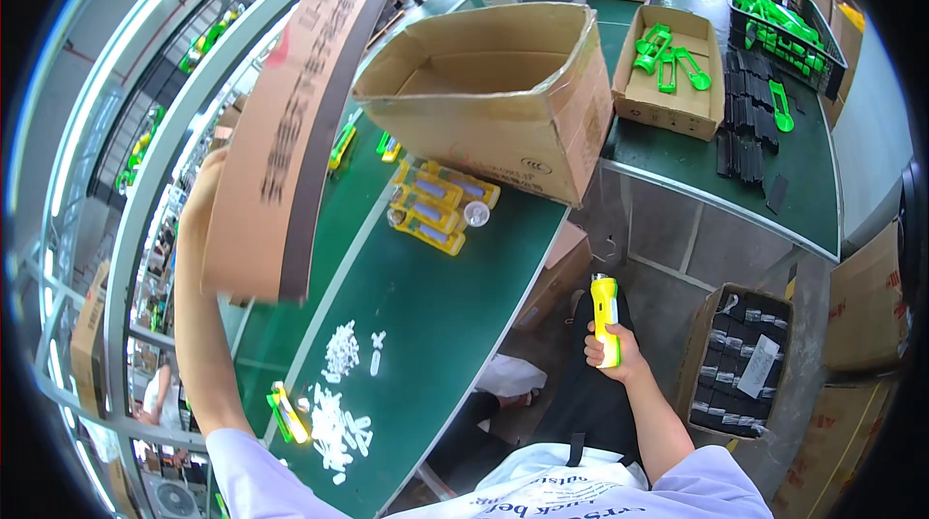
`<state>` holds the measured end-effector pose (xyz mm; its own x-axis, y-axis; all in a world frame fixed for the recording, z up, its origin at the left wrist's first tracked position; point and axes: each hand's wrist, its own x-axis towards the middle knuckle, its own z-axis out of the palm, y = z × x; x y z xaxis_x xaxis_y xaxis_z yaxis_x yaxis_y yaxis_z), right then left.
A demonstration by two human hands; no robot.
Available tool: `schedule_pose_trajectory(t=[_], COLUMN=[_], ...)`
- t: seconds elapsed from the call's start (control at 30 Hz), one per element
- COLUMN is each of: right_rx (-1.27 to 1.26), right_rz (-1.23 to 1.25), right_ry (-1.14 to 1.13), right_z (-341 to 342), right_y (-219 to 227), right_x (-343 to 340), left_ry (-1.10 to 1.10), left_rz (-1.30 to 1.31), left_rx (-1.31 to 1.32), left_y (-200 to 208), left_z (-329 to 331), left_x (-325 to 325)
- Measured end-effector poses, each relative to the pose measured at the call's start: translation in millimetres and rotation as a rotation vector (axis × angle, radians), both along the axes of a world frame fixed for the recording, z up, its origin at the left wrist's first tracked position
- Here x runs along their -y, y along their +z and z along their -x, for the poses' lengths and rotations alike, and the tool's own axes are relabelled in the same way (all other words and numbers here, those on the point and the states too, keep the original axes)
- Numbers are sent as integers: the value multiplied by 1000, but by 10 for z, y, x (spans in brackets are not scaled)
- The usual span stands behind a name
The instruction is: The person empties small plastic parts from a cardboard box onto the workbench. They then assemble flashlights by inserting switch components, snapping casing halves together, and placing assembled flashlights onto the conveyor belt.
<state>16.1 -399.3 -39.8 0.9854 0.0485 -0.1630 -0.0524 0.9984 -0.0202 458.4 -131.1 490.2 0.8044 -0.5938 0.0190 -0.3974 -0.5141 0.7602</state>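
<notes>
My right hand [619, 351] is wrapped round a yellow flashlight body [604, 301] with green trim. It stands upright above my lap, its narrow silver end uppermost. My left arm is raised at the left, and my left hand [210, 171] reaches behind the edge of a long cardboard carton [281, 132] tilted close in front of me. The carton hides its fingers, so its grip does not show. Below that arm, a yellow-green flashlight part [286, 415] lies on the green worktable [426, 326] beside a spread of small white pieces [334, 427].
A large open cardboard box [484, 103] stands on the table, with several yellow flashlight bodies [435, 205] before it. To the right are a shallow box [668, 113] of green frames, black strips [745, 122] and a black crate [784, 26]. A carton [740, 364] of dark packed pieces sits low at right.
</notes>
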Motion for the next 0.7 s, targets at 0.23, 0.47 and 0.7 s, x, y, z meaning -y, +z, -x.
schedule_pose_trajectory(t=[0.23,0.47,0.7], right_rx=[10,25,-7], right_rz=[-24,-22,-7], right_ry=[64,16,71], right_z=[-139,-112,-111], right_y=[-26,-5,-30], right_x=[-29,39,47], left_ry=[60,16,256], left_rz=[-77,-64,142], left_rx=[61,-125,38], left_y=[-113,-419,-272], left_z=[-1105,-948,-669], left_x=[1472,2106,1657])
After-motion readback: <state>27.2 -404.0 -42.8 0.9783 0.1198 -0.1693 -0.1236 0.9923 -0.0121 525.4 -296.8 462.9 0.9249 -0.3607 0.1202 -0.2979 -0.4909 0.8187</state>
